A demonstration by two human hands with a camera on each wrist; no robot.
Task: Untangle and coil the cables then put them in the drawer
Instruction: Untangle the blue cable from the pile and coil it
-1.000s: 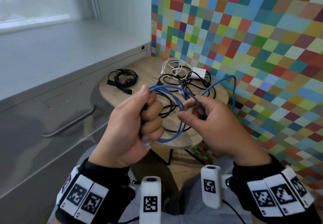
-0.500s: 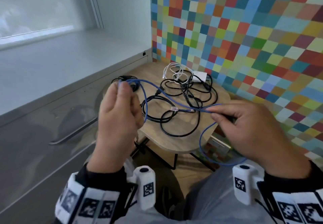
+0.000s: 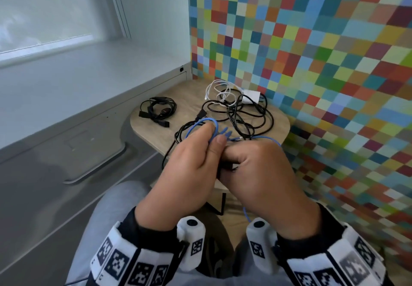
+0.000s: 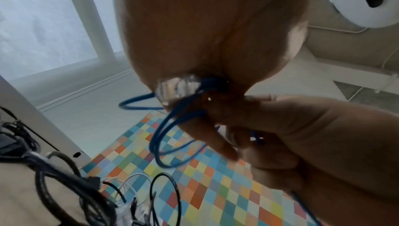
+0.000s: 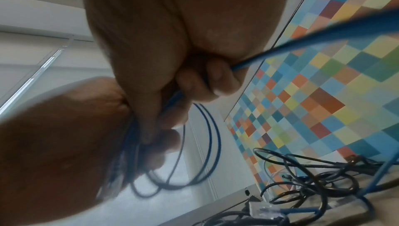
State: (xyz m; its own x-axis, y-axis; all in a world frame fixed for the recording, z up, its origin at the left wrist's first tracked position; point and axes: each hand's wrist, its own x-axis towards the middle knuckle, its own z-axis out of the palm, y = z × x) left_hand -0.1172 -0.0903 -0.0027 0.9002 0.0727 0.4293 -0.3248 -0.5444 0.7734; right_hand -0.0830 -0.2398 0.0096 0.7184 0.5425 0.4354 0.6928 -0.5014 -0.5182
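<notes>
Both hands meet above the front of the small wooden table. My left hand grips several loops of the blue cable, which stick out past its fingers; in the left wrist view the loops hang below a clear plug at the palm. My right hand pinches a strand of the same blue cable against the left hand. A free blue strand trails off right and down. A tangle of black cables and a white cable lie on the table.
A coiled black cable lies at the table's left. A grey cabinet with a drawer handle stands to the left under a window sill. A multicoloured checkered wall borders the table on the right. My grey-trousered lap is below.
The hands were apart with the blue cable stretched between them; now they are together, and one more turn of cable lies in my left hand's bundle.
</notes>
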